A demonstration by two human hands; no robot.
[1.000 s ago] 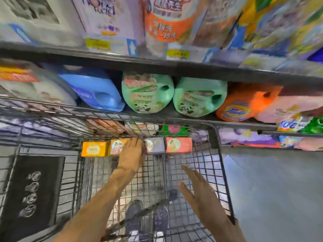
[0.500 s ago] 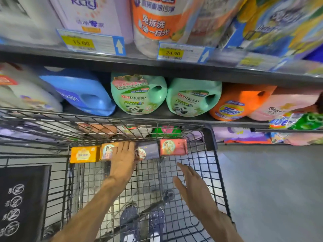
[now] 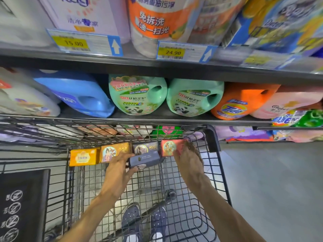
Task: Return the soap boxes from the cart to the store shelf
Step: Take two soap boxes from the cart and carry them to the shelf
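Since half a second ago, the left hand (image 3: 116, 172) has lifted a dark blue soap box (image 3: 144, 160) off the row and pinches it between thumb and fingers. The right hand (image 3: 189, 160) has reached forward, its fingers now curled around the red soap box (image 3: 170, 147). A yellow soap box (image 3: 84, 157), an orange soap box (image 3: 115, 151) and another dark soap box (image 3: 145, 147) stand against the wire cart's (image 3: 212, 137) far wall, below the store shelf (image 3: 157, 117) of detergent jugs.

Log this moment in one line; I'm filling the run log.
left hand: holds dark box | right hand: grips red box | both in cart
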